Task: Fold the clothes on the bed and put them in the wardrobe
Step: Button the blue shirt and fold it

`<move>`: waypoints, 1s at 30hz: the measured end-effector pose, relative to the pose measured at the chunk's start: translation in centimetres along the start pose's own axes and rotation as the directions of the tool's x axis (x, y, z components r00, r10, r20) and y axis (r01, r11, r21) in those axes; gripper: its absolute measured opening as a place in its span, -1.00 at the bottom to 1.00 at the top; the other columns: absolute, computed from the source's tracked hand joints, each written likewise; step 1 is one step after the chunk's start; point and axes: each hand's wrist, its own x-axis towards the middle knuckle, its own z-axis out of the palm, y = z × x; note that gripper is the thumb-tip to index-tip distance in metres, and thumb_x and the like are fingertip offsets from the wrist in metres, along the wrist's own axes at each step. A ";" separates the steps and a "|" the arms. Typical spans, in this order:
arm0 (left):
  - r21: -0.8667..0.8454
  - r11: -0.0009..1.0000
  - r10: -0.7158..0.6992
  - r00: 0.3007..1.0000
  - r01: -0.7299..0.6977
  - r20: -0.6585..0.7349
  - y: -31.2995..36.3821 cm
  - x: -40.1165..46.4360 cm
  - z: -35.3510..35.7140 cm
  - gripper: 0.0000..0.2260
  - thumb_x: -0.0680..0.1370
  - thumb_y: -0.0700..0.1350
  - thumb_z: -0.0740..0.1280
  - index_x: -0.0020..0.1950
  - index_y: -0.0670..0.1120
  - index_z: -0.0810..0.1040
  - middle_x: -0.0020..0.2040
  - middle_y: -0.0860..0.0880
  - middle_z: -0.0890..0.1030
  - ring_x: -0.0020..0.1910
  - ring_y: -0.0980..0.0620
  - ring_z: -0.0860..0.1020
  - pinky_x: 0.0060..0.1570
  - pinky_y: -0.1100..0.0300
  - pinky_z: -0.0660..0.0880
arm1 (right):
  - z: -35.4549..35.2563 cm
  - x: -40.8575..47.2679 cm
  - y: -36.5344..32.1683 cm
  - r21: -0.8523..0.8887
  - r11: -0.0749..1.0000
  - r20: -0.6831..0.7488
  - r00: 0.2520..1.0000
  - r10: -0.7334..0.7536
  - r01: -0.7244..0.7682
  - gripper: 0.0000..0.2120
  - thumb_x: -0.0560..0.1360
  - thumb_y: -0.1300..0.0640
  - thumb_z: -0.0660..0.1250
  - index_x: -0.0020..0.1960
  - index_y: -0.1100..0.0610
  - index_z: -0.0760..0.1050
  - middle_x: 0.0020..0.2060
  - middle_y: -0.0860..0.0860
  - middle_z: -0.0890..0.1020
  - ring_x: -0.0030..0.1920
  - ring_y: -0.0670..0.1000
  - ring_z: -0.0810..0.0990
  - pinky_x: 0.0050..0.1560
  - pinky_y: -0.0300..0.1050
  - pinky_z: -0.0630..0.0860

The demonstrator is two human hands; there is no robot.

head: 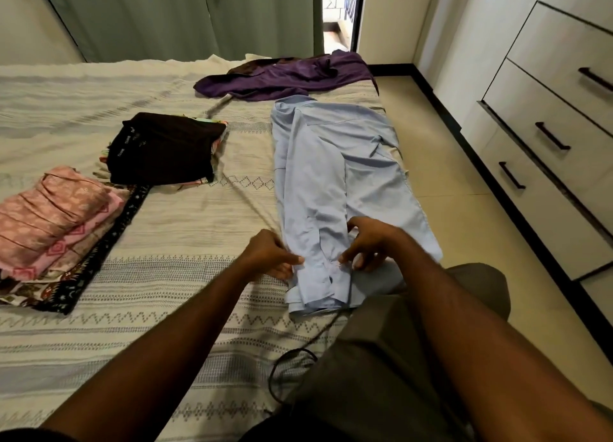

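Hands [318, 255] pinching blue shirt [335, 176] hem, purple garment [285, 75] beyond, folded stacks [166, 146] leftward

Both forearms are bare from elbow to wrist, with no watch or ring on the left hand [270, 254] or the right hand [371, 246]. Grey-brown shorts [398, 358] cover the legs, and a dark sleeve edge [30, 435] shows at the left upper arm.

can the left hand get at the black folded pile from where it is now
Probably yes, with a stretch. The left hand pinches the blue shirt hem, and only bare bedspread lies between it and the black folded pile. It would have to let go of the shirt first.
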 end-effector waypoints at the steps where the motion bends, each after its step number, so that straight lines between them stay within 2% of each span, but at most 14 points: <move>1: 0.065 0.997 0.032 0.998 -0.028 -0.050 0.5 0.4 -0.2 -0.68 0.35 -0.21 0.64 -0.12 -0.39 0.63 -0.30 -0.27 0.68 -0.29 -0.18 0.71 -0.21 -0.03 0.68 | -0.4 0.0 -0.2 -0.003 1.000 -0.027 1.000 0.002 -0.002 -0.31 0.31 0.26 0.65 0.29 0.06 0.35 -0.10 0.26 0.69 -0.26 0.19 0.73 -0.28 0.15 0.68; 3: 0.178 0.981 0.094 0.989 -0.072 -0.117 1.9 1.1 -0.5 -0.64 0.33 -0.11 0.67 -0.20 -0.37 0.63 -0.38 -0.23 0.67 -0.35 -0.14 0.70 -0.32 0.08 0.65 | -1.3 0.2 -0.4 0.022 1.000 -0.073 0.997 -0.005 0.006 -0.33 0.31 0.26 0.65 0.28 0.06 0.38 -0.09 0.27 0.69 -0.26 0.19 0.73 -0.32 0.10 0.66; 7: 0.431 0.886 0.240 0.965 -0.172 -0.108 5.6 4.8 -0.4 -0.59 0.37 0.06 0.63 -0.26 -0.29 0.63 -0.43 -0.14 0.65 -0.44 -0.06 0.67 -0.39 0.14 0.62 | -4.2 0.9 0.0 0.114 0.992 -0.214 0.977 -0.020 0.045 -0.47 0.36 0.24 0.62 0.22 0.08 0.45 -0.02 0.24 0.64 -0.25 0.12 0.70 -0.34 0.10 0.66; 9: 0.509 0.831 0.307 0.948 -0.222 -0.087 8.0 7.9 -0.2 -0.64 0.39 0.07 0.61 -0.23 -0.19 0.60 -0.36 -0.09 0.66 -0.40 -0.03 0.66 -0.30 0.07 0.65 | -6.5 1.7 0.7 0.127 0.990 -0.330 0.944 -0.015 0.060 -0.58 0.40 0.16 0.60 0.16 0.08 0.48 -0.06 0.20 0.65 -0.25 0.08 0.71 -0.40 -0.02 0.62; 11: 0.570 0.779 0.356 0.933 -0.261 -0.060 10.7 11.2 0.1 -0.71 0.43 0.07 0.57 -0.22 -0.09 0.56 -0.28 -0.03 0.64 -0.30 0.00 0.64 -0.18 0.04 0.64 | -9.2 2.7 1.7 0.126 0.989 -0.461 0.887 -0.011 0.078 -0.69 0.43 0.09 0.56 0.08 0.07 0.52 -0.14 0.17 0.69 -0.24 0.07 0.73 -0.39 -0.04 0.63; 14: 0.585 0.756 0.374 0.927 -0.294 -0.017 14.4 15.7 1.1 -0.75 0.46 0.05 0.54 -0.20 -0.03 0.54 -0.17 -0.05 0.62 -0.18 -0.03 0.63 -0.09 0.05 0.61 | -12.9 4.8 3.5 0.079 0.994 -0.608 0.794 -0.012 0.076 -0.85 0.44 0.06 0.52 -0.07 0.03 0.57 -0.11 0.10 0.71 -0.06 0.11 0.70 -0.09 0.03 0.66; 16: 0.591 0.748 0.379 0.925 -0.303 -0.005 16.5 18.3 2.1 -0.76 0.46 0.06 0.54 -0.17 -0.01 0.53 -0.11 -0.07 0.62 -0.10 -0.05 0.61 -0.09 0.10 0.56 | -14.6 6.3 4.2 0.057 0.997 -0.643 0.765 -0.006 0.056 -0.92 0.46 0.10 0.48 -0.11 0.01 0.59 -0.05 0.08 0.71 0.05 0.13 0.66 0.09 0.03 0.61; 17: 0.583 0.750 0.388 0.922 -0.314 -0.002 17.5 19.5 2.8 -0.76 0.46 0.07 0.54 -0.15 -0.01 0.54 -0.09 -0.08 0.62 -0.07 -0.05 0.61 -0.11 0.12 0.53 | -15.3 6.9 4.5 0.061 0.997 -0.651 0.759 0.006 0.045 -0.96 0.48 0.13 0.46 -0.09 0.03 0.62 -0.03 0.09 0.71 0.07 0.13 0.66 0.12 0.00 0.59; 20: 0.548 0.762 0.398 0.917 -0.345 0.024 20.3 22.4 5.3 -0.75 0.44 0.05 0.56 -0.10 -0.04 0.56 -0.04 -0.11 0.64 -0.04 -0.06 0.61 -0.15 0.15 0.50 | -17.8 9.2 4.8 0.113 0.992 -0.667 0.744 0.040 0.049 -0.89 0.52 0.16 0.37 0.00 0.08 0.66 0.00 0.11 0.71 0.07 0.15 0.64 0.10 -0.05 0.56; 23: 0.549 0.753 0.418 0.908 -0.363 0.027 22.4 25.5 7.4 -0.76 0.45 0.01 0.56 -0.05 -0.05 0.57 -0.01 -0.11 0.65 0.00 -0.07 0.61 -0.05 0.11 0.54 | -20.5 12.6 5.4 0.193 0.981 -0.631 0.762 0.146 -0.028 -0.79 0.56 0.13 0.29 0.11 0.11 0.66 0.04 0.15 0.68 0.04 0.19 0.61 0.05 0.00 0.56; 25: 0.541 0.755 0.420 0.907 -0.369 0.033 22.8 26.4 8.3 -0.79 0.47 -0.06 0.55 0.00 -0.08 0.60 0.01 -0.14 0.66 0.03 -0.11 0.62 -0.03 0.12 0.54 | -21.3 14.1 5.4 0.227 0.965 -0.548 0.801 0.239 -0.133 -0.69 0.60 0.08 0.25 0.25 0.20 0.59 0.12 0.19 0.62 0.10 0.20 0.56 0.18 0.05 0.53; 27: 0.573 0.712 0.457 0.888 -0.407 0.063 23.9 28.9 9.8 -0.77 0.49 -0.09 0.53 0.09 -0.11 0.62 0.07 -0.15 0.64 0.07 -0.14 0.61 -0.04 0.14 0.51 | -23.2 16.8 5.6 0.320 0.930 -0.460 0.828 0.321 -0.182 -0.49 0.68 -0.08 0.13 0.42 0.29 0.43 0.36 0.26 0.51 0.32 0.23 0.49 0.38 0.11 0.40; 29: 0.640 0.628 0.497 0.861 -0.442 0.107 24.4 29.2 9.9 -0.68 0.51 -0.05 0.50 0.23 -0.05 0.58 0.21 -0.12 0.57 0.21 -0.13 0.53 0.11 0.05 0.49 | -23.5 18.7 5.5 0.476 0.866 -0.345 0.873 0.344 -0.153 -0.33 0.69 -0.22 -0.04 0.53 0.29 0.27 0.50 0.26 0.34 0.49 0.24 0.34 0.46 0.09 0.25; 30: 0.682 0.577 0.502 0.854 -0.450 0.138 24.9 29.9 10.3 -0.63 0.51 -0.03 0.49 0.30 0.01 0.55 0.30 -0.08 0.53 0.29 -0.12 0.48 0.19 -0.02 0.46 | -23.7 19.8 5.6 0.588 0.796 -0.258 0.899 0.352 -0.143 -0.27 0.67 -0.30 -0.06 0.54 0.25 0.27 0.50 0.24 0.35 0.48 0.22 0.35 0.45 0.07 0.27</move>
